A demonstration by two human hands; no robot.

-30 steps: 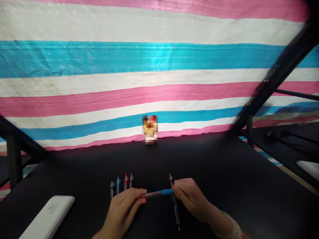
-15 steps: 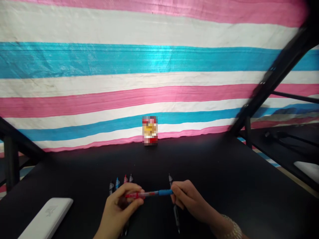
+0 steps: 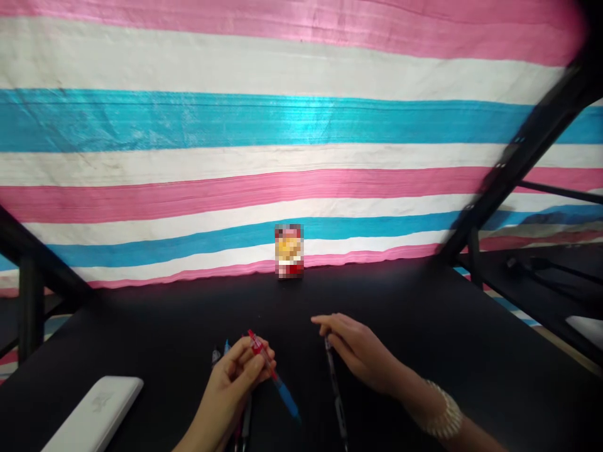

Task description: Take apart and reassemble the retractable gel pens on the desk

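A striped sheet (image 3: 235,119) fills the upper frame above a black table (image 3: 377,295). At lower right, the person's right hand (image 3: 353,345) is loosely curled with its index finger stretched out, at the top end of a dark clear pen (image 3: 335,389); whether it grips that pen cannot be told. At lower centre, the left hand (image 3: 240,373) pinches a red-and-blue pen (image 3: 282,390) between thumb and fingers, tilted, blue end toward lower right. A white slab (image 3: 94,411) lies lower left. More pens (image 3: 247,414) lie partly hidden beneath the left hand. The step seems to be handling pens singly; the next move likely calls for a steady left pinch and a surer right-hand hold.
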